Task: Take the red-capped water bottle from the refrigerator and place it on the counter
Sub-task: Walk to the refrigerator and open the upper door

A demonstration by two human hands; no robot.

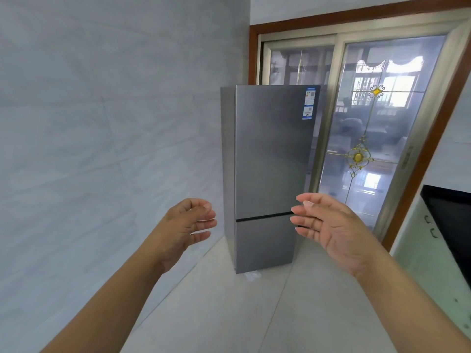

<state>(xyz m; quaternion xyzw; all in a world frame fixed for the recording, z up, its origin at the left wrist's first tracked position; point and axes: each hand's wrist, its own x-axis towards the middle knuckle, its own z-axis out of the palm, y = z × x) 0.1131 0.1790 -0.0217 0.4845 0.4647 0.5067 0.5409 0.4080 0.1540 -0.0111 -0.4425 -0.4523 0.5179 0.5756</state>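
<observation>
A tall grey two-door refrigerator (270, 159) stands ahead against the wall, both doors closed, with blue labels at its top right corner. The red-capped water bottle is hidden from view. My left hand (186, 230) is raised in front of me, left of the refrigerator, fingers loosely curled and holding nothing. My right hand (328, 228) is raised at the refrigerator's right edge near the seam between the doors, palm facing left, fingers spread and empty. Neither hand touches the refrigerator.
A grey tiled wall (102, 136) runs along the left. Behind the refrigerator is a sliding glass door (369, 138) in a brown wooden frame. A black counter top (451, 215) over pale cabinets sits at the right edge. Light floor tiles (229, 314) lie ahead.
</observation>
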